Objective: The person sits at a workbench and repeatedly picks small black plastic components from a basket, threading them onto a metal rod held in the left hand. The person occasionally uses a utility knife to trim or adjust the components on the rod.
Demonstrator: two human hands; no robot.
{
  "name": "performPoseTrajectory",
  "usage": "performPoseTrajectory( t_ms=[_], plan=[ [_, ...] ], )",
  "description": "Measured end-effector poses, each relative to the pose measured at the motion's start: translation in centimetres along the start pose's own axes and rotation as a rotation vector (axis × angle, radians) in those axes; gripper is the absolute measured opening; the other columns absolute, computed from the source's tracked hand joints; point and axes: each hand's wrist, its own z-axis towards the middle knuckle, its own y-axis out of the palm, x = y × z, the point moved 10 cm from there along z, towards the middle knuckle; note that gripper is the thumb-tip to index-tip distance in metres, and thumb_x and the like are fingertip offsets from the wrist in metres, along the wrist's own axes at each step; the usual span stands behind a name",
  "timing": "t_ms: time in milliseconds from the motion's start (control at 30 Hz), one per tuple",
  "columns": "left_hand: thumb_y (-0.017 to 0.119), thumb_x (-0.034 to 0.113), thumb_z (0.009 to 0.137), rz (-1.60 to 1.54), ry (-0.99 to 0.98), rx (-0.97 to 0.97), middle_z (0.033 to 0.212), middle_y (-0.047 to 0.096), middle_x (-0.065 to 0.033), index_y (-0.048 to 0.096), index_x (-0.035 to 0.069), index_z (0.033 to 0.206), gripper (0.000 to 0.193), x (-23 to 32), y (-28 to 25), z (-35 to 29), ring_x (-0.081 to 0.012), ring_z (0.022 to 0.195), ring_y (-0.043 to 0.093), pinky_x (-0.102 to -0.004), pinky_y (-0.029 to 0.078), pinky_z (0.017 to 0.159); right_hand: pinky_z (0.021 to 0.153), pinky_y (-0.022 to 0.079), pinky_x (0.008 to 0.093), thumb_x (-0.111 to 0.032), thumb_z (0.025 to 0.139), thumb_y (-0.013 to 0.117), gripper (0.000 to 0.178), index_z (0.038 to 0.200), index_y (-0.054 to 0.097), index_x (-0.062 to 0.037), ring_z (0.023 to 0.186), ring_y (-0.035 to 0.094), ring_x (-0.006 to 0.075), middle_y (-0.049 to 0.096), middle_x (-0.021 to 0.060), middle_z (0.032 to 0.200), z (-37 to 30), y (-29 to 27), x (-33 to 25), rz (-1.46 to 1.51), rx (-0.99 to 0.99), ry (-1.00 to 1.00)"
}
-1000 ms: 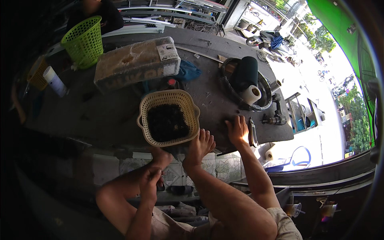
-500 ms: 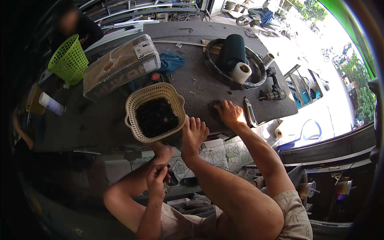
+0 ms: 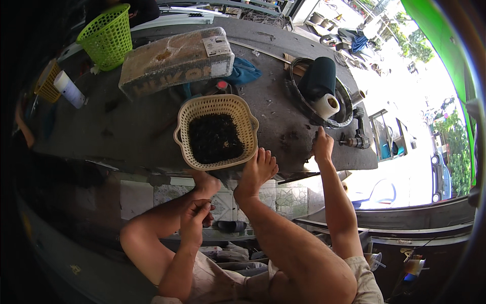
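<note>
My left hand (image 3: 195, 223) is raised over my lap, its fingers pinched together; what they hold, if anything, is too small and dark to name. Over the right part of the dark table, my right hand (image 3: 323, 146) has its fingers curled closed, with the thumb side up. A small pale piece shows beside its fingers, but I cannot make out what it grips. To its left, dark smudges (image 3: 290, 137) mark the tabletop. A cream plastic basket (image 3: 185, 109) with small black pieces (image 3: 215, 139) inside stands at the near edge, beside my bare foot (image 3: 259, 167).
A cordless drill (image 3: 360, 141) lies right of my right hand. Behind it, a black ring-shaped tray (image 3: 298, 99) holds a dark roll (image 3: 320, 76) and a white roll (image 3: 327, 105). Farther left are a worn cardboard box (image 3: 172, 61), a blue cloth (image 3: 245, 71) and a green basket (image 3: 106, 38).
My right hand has moved right, from the dark patch to where an elongated tool lay; that tool no longer shows plainly. My left hand stays pinched over my lap. The whole view has shifted.
</note>
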Motion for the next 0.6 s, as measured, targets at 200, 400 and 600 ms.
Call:
performPoseTrajectory(
  t_ms=[200, 400, 600],
  plan=[
    [0.067, 0.020, 0.104, -0.246, -0.213, -0.092, 0.098, 0.074, -0.0082, 0.070, 0.004, 0.115, 0.020, -0.5, 2.3, -1.1, -0.0162, 0.073, 0.067, -0.0309, 0.052, 0.060, 0.040, 0.030, 0.0277, -0.037, 0.107, 0.058, 0.039, 0.076, 0.051, -0.0144, 0.043, 0.041, 0.0097, 0.044, -0.0014, 0.058, -8.4, 1.8, -6.1, 0.391, -0.303, -0.001],
    [0.040, 0.047, 0.112, -0.564, -0.518, -0.484, 0.116, 0.071, -0.0081, 0.062, 0.006, 0.128, 0.049, -1.6, 9.5, -3.9, -0.0217, 0.093, 0.069, -0.0371, 0.052, 0.066, 0.062, 0.054, 0.0474, -0.020, 0.096, 0.067, 0.020, 0.090, 0.068, -0.0017, 0.068, 0.069, 0.0344, 0.069, 0.0158, 0.076, -33.9, 13.9, -11.4, -0.395, -1.126, -0.957],
    [0.041, 0.042, 0.113, -0.810, -0.560, -0.343, 0.109, 0.068, -0.0010, 0.060, 0.019, 0.123, 0.032, -1.6, 8.7, -4.3, -0.0165, 0.094, 0.069, -0.0351, 0.056, 0.074, 0.059, 0.058, 0.0430, -0.031, 0.088, 0.076, 0.032, 0.094, 0.065, -0.0019, 0.067, 0.071, 0.0319, 0.066, 0.0127, 0.079, -43.5, 19.8, -10.4, -0.691, -1.374, -1.260]
  ],
)
